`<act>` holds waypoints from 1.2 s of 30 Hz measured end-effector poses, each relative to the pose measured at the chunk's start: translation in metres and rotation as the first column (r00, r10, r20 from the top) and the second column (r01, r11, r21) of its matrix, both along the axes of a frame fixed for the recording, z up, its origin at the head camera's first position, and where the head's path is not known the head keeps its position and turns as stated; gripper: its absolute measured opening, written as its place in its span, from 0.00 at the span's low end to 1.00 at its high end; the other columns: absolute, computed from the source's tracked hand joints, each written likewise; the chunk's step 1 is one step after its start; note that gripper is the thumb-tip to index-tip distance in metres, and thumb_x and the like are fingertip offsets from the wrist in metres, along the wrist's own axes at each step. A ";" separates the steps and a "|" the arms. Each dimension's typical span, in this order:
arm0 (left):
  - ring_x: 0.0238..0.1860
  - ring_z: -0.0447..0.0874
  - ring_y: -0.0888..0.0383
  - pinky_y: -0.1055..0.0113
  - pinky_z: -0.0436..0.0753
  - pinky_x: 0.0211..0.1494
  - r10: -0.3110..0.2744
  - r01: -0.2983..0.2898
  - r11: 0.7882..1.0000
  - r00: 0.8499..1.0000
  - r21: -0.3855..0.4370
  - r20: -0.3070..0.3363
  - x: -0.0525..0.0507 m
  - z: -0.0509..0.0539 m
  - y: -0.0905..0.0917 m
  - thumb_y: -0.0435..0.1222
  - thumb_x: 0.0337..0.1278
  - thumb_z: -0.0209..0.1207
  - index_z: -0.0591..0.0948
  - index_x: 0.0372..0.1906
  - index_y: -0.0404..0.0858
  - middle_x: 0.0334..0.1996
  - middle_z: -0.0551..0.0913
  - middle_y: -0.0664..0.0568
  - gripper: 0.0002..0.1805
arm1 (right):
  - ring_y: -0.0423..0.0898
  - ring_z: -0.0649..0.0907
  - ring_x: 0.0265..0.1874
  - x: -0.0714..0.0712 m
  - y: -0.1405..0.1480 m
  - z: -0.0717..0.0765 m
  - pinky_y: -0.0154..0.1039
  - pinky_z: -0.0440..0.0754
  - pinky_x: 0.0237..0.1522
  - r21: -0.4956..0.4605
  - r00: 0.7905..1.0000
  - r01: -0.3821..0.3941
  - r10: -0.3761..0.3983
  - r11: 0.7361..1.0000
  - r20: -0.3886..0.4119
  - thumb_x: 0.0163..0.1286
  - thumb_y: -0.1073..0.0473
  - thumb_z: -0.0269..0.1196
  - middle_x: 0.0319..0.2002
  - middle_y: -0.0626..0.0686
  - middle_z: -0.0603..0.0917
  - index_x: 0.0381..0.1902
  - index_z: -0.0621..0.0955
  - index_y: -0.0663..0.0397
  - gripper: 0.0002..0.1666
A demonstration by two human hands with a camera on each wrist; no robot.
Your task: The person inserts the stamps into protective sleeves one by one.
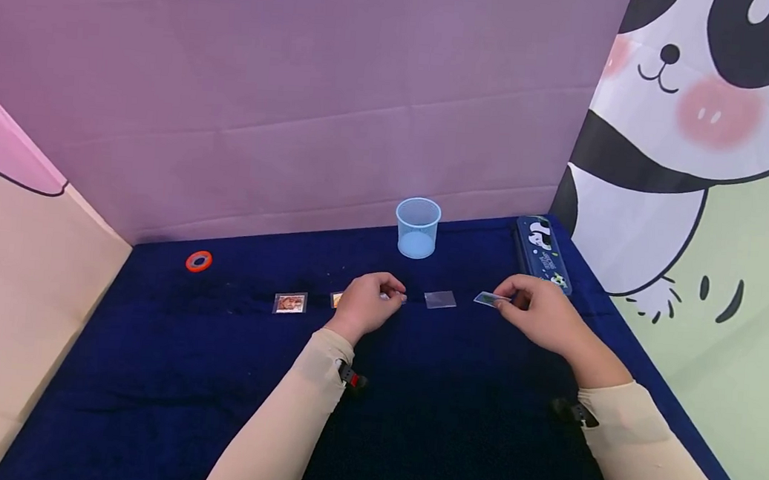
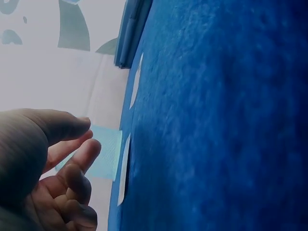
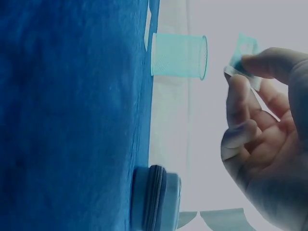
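Observation:
My right hand (image 1: 543,314) pinches a small greenish card (image 1: 487,298) between thumb and fingertips, lifted off the cloth; the right wrist view shows the card (image 3: 244,55) upright. Over the cloth, my left hand (image 1: 369,304) has loosely bent fingers, and the left wrist view shows nothing between thumb and index finger. A pale flat piece (image 1: 403,298) shows beside its fingertips, mostly hidden. Between the hands lies a clear, greyish rectangular sleeve (image 1: 440,300). To the left are a picture card (image 1: 290,303) in a clear sleeve and an orange-yellow card (image 1: 336,300), partly covered by my left hand.
A light blue mesh cup (image 1: 417,231) stands at the back of the dark blue cloth (image 1: 147,372). Beyond my right hand lies a navy panda pencil case (image 1: 544,251). An orange-red ring-shaped roll (image 1: 198,261) is at the far left. Fabric walls (image 1: 299,115) enclose the table.

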State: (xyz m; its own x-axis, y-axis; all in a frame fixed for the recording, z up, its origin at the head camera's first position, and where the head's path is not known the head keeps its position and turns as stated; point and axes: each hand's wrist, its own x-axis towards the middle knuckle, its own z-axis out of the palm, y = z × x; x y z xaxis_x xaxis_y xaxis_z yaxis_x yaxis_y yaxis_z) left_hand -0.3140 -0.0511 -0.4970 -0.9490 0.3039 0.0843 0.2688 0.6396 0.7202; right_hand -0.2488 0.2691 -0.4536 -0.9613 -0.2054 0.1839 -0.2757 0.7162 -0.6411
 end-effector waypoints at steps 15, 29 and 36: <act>0.48 0.81 0.59 0.58 0.82 0.56 -0.042 0.042 0.990 0.999 -0.132 0.004 0.002 -0.005 0.030 0.46 0.69 0.68 0.87 0.54 0.51 0.49 0.83 0.58 0.13 | 0.48 0.72 0.25 -0.005 0.023 -0.013 0.38 0.68 0.21 -0.087 0.965 0.184 -0.197 0.979 -0.174 0.78 0.54 0.65 0.29 0.52 0.76 0.53 0.88 0.49 0.12; 0.49 0.80 0.59 0.60 0.80 0.58 -0.060 0.059 0.972 0.998 -0.228 0.002 -0.009 -0.005 0.050 0.48 0.68 0.69 0.86 0.59 0.49 0.50 0.82 0.57 0.19 | 0.44 0.71 0.19 -0.008 0.029 -0.014 0.36 0.66 0.17 -0.225 0.930 0.263 -0.308 0.938 -0.200 0.74 0.54 0.70 0.22 0.53 0.76 0.48 0.88 0.54 0.12; 0.47 0.80 0.58 0.60 0.81 0.54 -0.042 0.041 0.960 0.999 -0.276 0.003 -0.010 0.001 0.060 0.48 0.67 0.70 0.86 0.61 0.49 0.49 0.80 0.55 0.21 | 0.46 0.71 0.20 -0.011 0.031 -0.017 0.37 0.67 0.17 -0.208 0.940 0.253 -0.291 0.945 -0.180 0.75 0.51 0.68 0.24 0.56 0.77 0.48 0.87 0.54 0.13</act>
State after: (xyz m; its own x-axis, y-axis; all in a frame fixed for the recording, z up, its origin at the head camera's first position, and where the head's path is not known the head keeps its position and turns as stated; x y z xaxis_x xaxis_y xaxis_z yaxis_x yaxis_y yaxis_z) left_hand -0.3242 0.0087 -0.4961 -0.9348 0.3550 -0.0058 0.3011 0.8014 0.5168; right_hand -0.2594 0.3001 -0.4703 -0.9128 0.1134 0.3923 -0.2257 0.6605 -0.7161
